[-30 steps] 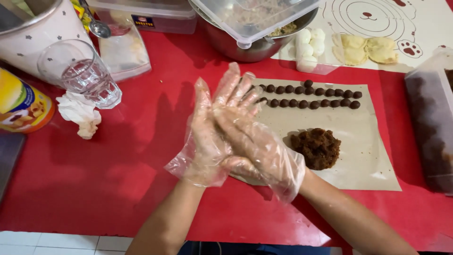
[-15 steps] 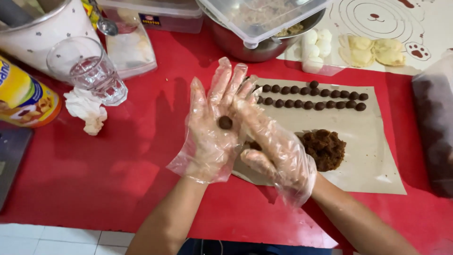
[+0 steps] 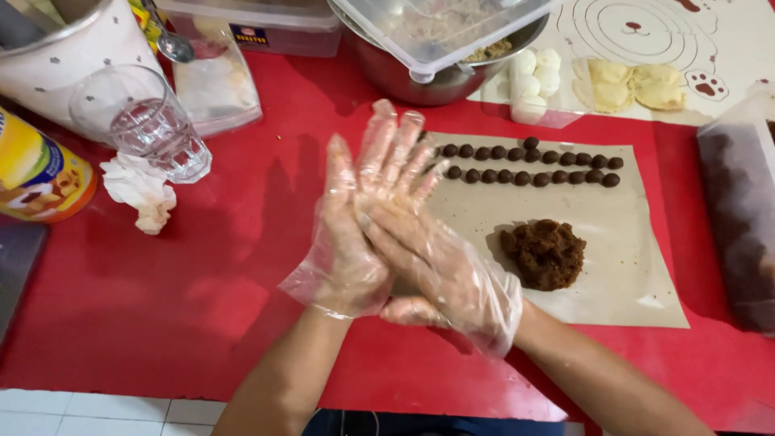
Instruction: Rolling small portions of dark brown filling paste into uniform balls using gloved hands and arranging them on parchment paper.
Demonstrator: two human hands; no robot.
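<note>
Both my hands wear loose clear plastic gloves and meet palm to palm over the red tabletop [image 3: 161, 307]. My left hand [image 3: 355, 218] points its fingers up and away. My right hand [image 3: 440, 262] lies flat across its palm. The small brown ball seen on the left palm a moment ago is hidden between them. Just to the right lies a beige paper sheet [image 3: 630, 274]. It carries a lump of brown paste [image 3: 545, 254] and two rows of small brown balls [image 3: 533, 165].
A drinking glass [image 3: 149, 129], crumpled tissue [image 3: 141, 190] and yellow can [image 3: 36, 173] stand at left. Behind are a steel bowl [image 3: 387, 77] under a plastic lid, white dough balls [image 3: 533, 77] and a baking mat [image 3: 726, 48] with pale pastries. A plastic container [image 3: 743, 218] sits at right.
Half a second ago my palms were apart, with a small brown ball on the left palm. Now the right hand has slid over the left and covers the ball.
</note>
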